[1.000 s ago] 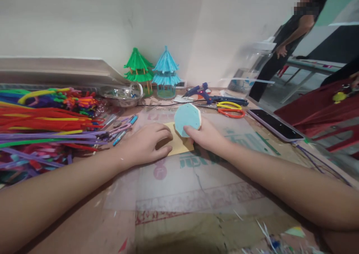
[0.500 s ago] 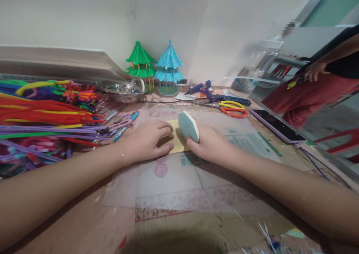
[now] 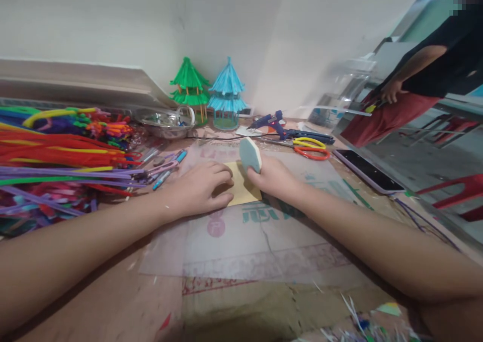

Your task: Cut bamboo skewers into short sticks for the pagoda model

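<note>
A small yellow sheet [image 3: 245,193] lies flat on a translucent plastic sheet [image 3: 234,241] on the table. My left hand [image 3: 206,188] rests over its left end, fingers spread and thumb apart, palm down. In my right hand [image 3: 273,178] is a pale blue foam piece [image 3: 249,156] with a cream edge and angled corners. It stands on edge, tilted, just above the yellow sheet's right part, with my thumb on its blue face. My other right fingers are hidden behind it.
Bundles of pipe cleaners [image 3: 56,146] fill the left side. Behind stand a metal bowl [image 3: 162,123], green [image 3: 187,83] and blue [image 3: 227,88] pagoda models, a glue gun [image 3: 269,123] and scissors [image 3: 311,148]. A phone [image 3: 370,171] lies right; a person [image 3: 422,75] stands beyond.
My right hand has moved up and slightly left with the foam piece, uncovering more of the yellow sheet. The left hand stays in place. The person at right has shifted.
</note>
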The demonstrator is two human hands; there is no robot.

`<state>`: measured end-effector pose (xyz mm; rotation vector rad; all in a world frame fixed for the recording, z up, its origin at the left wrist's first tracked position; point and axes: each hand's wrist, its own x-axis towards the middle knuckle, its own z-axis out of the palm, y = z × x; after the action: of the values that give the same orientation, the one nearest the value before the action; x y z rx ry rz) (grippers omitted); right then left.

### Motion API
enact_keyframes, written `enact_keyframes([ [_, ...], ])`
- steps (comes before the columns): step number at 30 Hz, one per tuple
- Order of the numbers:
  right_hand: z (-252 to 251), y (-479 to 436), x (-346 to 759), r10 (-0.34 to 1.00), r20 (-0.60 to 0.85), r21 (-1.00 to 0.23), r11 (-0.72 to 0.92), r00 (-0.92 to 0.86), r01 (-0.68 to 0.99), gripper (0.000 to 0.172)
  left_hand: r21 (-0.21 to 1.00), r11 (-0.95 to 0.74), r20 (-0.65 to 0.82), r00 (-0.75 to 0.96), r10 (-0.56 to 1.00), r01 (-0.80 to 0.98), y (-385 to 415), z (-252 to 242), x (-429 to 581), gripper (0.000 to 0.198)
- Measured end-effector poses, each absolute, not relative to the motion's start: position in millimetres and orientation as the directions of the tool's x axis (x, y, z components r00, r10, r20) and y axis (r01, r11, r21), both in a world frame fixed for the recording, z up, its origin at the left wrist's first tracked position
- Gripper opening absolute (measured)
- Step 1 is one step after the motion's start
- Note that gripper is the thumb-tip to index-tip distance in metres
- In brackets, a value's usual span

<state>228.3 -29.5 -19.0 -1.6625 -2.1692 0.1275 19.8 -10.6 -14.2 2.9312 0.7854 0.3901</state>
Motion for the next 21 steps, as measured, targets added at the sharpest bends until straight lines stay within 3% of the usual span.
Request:
enact_keyframes([
  [6, -16.4, -42.1, 228.4, 0.924, 0.249, -0.341, 0.363, -0.289, 0.867, 0.011, 0.152, -0.872, 0.220, 0.845, 0.488, 0.465, -9.8, -14.7, 18.6, 0.025],
  [9, -19.0, -40.3, 227.2, 0.934, 0.262, -0.371, 0.329, -0.242, 0.868, 0.007, 0.133, -0.880, 0.227, 0.850, 0.475, 0.456, -9.3, -14.8, 18.3, 0.025],
  [12, -23.1, -25.6, 226.8, 0.937, 0.328, -0.521, 0.288, -0.123, 0.804, 0.004, 0.145, -0.878, 0.230, 0.848, 0.478, 0.456, -9.4, -14.9, 17.8, 0.025],
  [14, -24.2, -18.7, 228.2, 0.943, 0.331, -0.719, 0.270, -0.025, 0.640, 0.008, 0.166, -0.874, 0.233, 0.843, 0.484, 0.456, -9.8, -14.8, 17.3, 0.024],
  [17, -23.4, -19.1, 231.2, 0.981, 0.191, -0.967, 0.183, 0.030, 0.180, 0.017, 0.184, -0.867, 0.235, 0.836, 0.496, 0.463, -10.0, -14.8, 16.1, 0.022],
  [19, -22.1, -23.6, 231.8, 0.994, 0.095, -0.991, 0.090, -0.052, -0.096, 0.022, 0.189, -0.864, 0.236, 0.833, 0.501, 0.466, -10.1, -15.0, 15.6, 0.021],
  [21, -20.8, -28.6, 230.8, 0.985, 0.056, -0.971, 0.016, -0.161, -0.238, 0.025, 0.195, -0.865, 0.238, 0.833, 0.500, 0.463, -10.2, -15.3, 15.5, 0.021],
])
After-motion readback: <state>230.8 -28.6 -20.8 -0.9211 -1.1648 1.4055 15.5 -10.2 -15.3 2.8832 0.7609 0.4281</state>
